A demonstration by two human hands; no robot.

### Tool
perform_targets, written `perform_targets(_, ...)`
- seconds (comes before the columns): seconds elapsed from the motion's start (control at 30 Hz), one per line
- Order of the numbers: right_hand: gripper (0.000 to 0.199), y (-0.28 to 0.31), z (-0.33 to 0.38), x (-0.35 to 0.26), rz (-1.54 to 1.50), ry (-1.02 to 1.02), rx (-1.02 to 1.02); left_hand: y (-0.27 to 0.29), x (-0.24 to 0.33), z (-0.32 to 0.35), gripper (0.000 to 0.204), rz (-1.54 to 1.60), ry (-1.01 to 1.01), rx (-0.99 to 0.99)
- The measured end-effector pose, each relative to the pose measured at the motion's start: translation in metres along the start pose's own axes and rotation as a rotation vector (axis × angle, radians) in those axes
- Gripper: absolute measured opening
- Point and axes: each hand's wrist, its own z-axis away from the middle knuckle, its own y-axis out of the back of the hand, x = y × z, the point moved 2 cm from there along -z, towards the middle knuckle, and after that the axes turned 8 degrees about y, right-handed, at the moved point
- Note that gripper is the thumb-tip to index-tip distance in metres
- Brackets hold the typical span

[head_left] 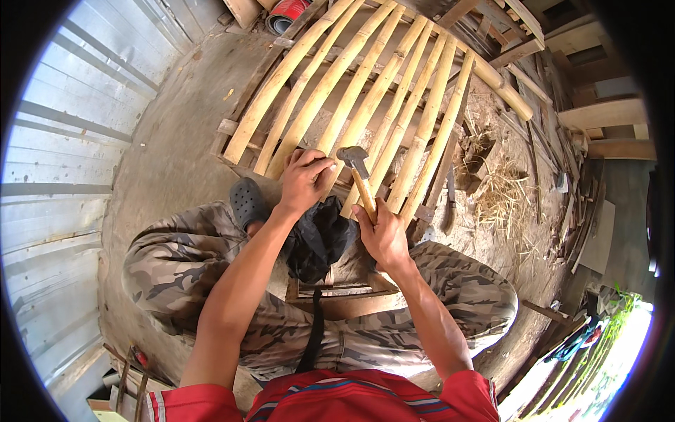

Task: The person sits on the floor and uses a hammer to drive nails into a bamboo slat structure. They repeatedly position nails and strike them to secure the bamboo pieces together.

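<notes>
Slat (330, 151) end under left hand (304, 179) — hidden, nail unseen.

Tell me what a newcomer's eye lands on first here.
The fan of pale bamboo slats spread across the concrete floor at top centre. Just below, the right hand grips a wooden-handled hammer, while the left hand presses its fingers on a slat's end.

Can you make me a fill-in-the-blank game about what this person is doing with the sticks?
1. The right hand holds a ____ by its wooden handle.
2. The left hand presses on the near end of one of the bamboo slats, which lie side by side like a ____.
3. The person's trousers have a ____ pattern.
4. Beside the left knee shows a dark ____ with holes in it.

Missing words: hammer; fan; camouflage; shoe
</notes>
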Motion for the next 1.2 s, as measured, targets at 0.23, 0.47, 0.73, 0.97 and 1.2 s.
perform_targets(0.23,0.040,0.000,0.000,0.001,0.057,0.021,-0.032,0.000,-0.004,0.002,0.011,-0.041,-0.027,0.018)
perform_targets(0.47,0.036,-0.003,-0.003,-0.009,0.037,-0.007,-0.050,0.002,0.001,0.000,0.011,-0.081,-0.029,-0.014)
perform_targets(0.73,0.037,-0.005,-0.005,0.004,0.085,0.019,-0.074,0.001,0.002,-0.002,0.015,-0.082,-0.045,-0.013)
perform_targets(0.97,0.037,0.006,-0.008,-0.020,0.005,-0.120,-0.061,0.001,-0.001,0.000,0.012,-0.070,-0.027,-0.024)
perform_targets(1.2,0.041,0.007,-0.010,-0.001,0.052,-0.086,-0.040,0.001,-0.001,0.000,0.010,-0.043,-0.023,-0.015)
